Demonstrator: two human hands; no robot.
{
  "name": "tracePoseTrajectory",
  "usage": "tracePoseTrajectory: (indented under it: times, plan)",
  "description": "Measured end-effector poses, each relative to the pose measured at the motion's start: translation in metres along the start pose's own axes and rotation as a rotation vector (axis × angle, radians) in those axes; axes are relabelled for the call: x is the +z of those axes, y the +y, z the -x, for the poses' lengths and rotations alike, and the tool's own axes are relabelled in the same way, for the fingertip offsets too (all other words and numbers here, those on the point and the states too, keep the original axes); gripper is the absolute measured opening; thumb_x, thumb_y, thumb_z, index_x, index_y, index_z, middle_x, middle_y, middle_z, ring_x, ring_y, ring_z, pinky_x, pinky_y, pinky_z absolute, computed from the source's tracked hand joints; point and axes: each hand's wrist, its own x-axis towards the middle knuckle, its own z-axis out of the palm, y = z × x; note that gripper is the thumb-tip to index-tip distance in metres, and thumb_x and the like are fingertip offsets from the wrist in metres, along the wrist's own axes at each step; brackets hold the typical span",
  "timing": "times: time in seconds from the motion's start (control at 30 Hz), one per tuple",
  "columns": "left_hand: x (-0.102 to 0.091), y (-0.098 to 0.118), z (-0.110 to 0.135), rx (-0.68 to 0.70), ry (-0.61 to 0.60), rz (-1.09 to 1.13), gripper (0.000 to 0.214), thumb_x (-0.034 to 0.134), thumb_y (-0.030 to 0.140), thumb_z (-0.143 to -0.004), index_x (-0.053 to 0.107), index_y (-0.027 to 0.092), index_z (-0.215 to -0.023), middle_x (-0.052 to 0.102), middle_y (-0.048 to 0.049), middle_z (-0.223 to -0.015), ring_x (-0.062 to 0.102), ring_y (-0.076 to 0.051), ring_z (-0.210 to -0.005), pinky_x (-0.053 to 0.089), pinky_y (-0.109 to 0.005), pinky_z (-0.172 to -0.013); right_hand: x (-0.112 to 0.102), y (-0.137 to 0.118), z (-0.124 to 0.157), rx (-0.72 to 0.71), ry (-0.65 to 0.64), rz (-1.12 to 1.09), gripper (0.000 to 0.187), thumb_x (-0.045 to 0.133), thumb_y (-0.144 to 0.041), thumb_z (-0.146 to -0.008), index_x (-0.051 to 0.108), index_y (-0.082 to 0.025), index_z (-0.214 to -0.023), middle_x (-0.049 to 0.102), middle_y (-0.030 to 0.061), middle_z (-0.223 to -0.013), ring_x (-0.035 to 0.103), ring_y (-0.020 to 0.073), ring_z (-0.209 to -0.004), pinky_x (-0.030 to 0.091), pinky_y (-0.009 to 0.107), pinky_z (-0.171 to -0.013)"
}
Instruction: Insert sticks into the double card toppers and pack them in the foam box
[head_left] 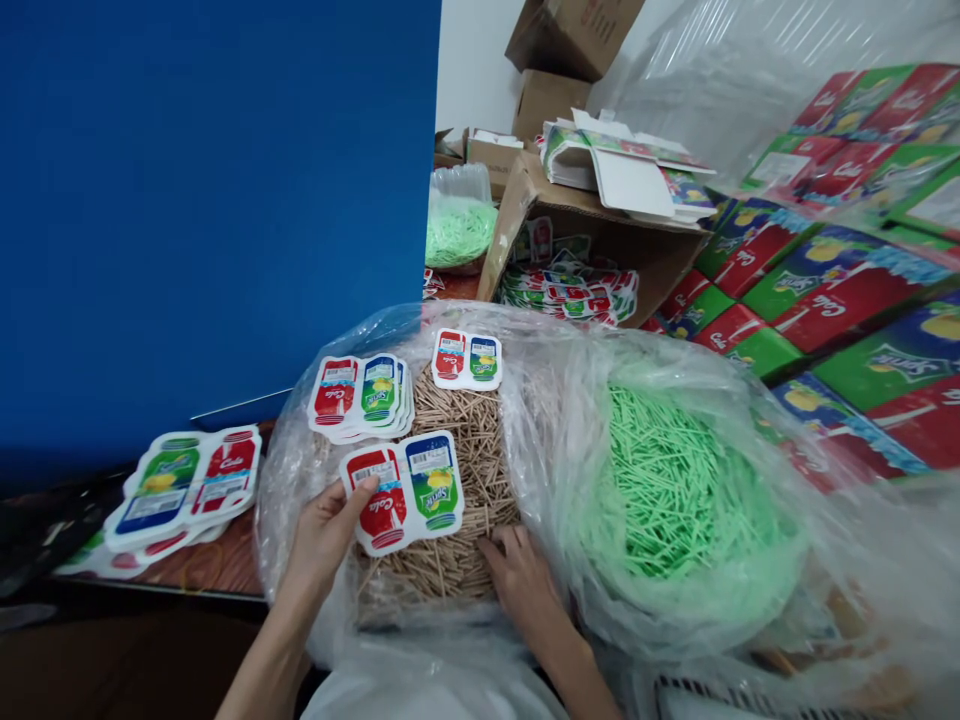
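My left hand (pixel 326 530) pinches a die-cut card (pixel 405 492) by its left edge, thumb on top. The card bears a red Cola can and a green-and-blue Sprite can. It is held above a plastic-lined heap of thin brown sticks (pixel 480 450). My right hand (pixel 517 570) is down at the right side of that heap, its fingers curled in among the sticks; the fingertips are partly hidden. Behind the held card lie a small stack of matching cards (pixel 360 395) and a single card (pixel 466 360), both on the sticks.
Light green sticks (pixel 667 490) fill a clear bag on the right. More cards (pixel 184 485) lie stacked at the left, beside a tall blue panel (pixel 217 200). Behind, a tipped carton (pixel 510 220) holds many cards. Wrapped printed boxes (pixel 832 290) are piled at right.
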Motion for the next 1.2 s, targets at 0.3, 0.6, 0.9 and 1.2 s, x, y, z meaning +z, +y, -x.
tracePoseTrajectory:
  times: [0.3, 0.6, 0.9, 1.2]
  plan:
    - [0.002, 0.002, 0.002, -0.038, 0.004, -0.012, 0.04, 0.084, 0.044, -0.044, 0.071, 0.017, -0.07, 0.076, -0.0035, -0.063, 0.071, -0.029, -0.071, 0.057, -0.035, -0.061, 0.012, 0.007, 0.003, 0.043, 0.003, 0.03, 0.03, 0.057, -0.002, -0.077, 0.06, -0.019, -0.102, 0.06, 0.0089, -0.103, 0.055, 0.0262, -0.099, 0.05, 0.039, -0.079]
    - [-0.005, 0.001, -0.001, -0.048, -0.003, 0.088, 0.035, 0.084, 0.037, -0.049, 0.073, 0.018, -0.077, 0.077, -0.0026, -0.07, 0.071, -0.027, -0.074, 0.058, -0.033, -0.062, 0.004, 0.008, 0.006, -0.029, 0.033, 0.008, 0.024, 0.051, 0.002, -0.078, 0.06, -0.015, -0.092, 0.049, 0.0113, -0.131, 0.036, 0.0294, -0.129, 0.044, 0.046, -0.098]
    - [-0.009, 0.007, 0.002, -0.085, 0.038, 0.147, 0.035, 0.084, 0.035, -0.051, 0.074, 0.019, -0.081, 0.077, -0.0027, -0.072, 0.071, -0.028, -0.079, 0.06, -0.032, -0.062, -0.012, 0.011, 0.003, 0.229, 0.158, -0.379, 0.021, 0.038, -0.02, -0.092, 0.058, -0.016, -0.1, 0.045, 0.0155, -0.136, 0.038, 0.0258, -0.129, 0.037, 0.049, -0.103]
    - [-0.002, 0.01, 0.014, -0.282, -0.039, 0.224, 0.035, 0.086, 0.017, -0.045, 0.075, 0.018, -0.079, 0.078, -0.0029, -0.076, 0.072, -0.028, -0.079, 0.059, -0.034, -0.067, -0.019, -0.002, -0.027, 0.571, 0.321, -1.168, 0.037, 0.038, -0.052, -0.09, 0.054, -0.021, -0.079, 0.06, 0.0009, -0.071, 0.06, 0.0173, -0.066, 0.05, 0.031, -0.068]
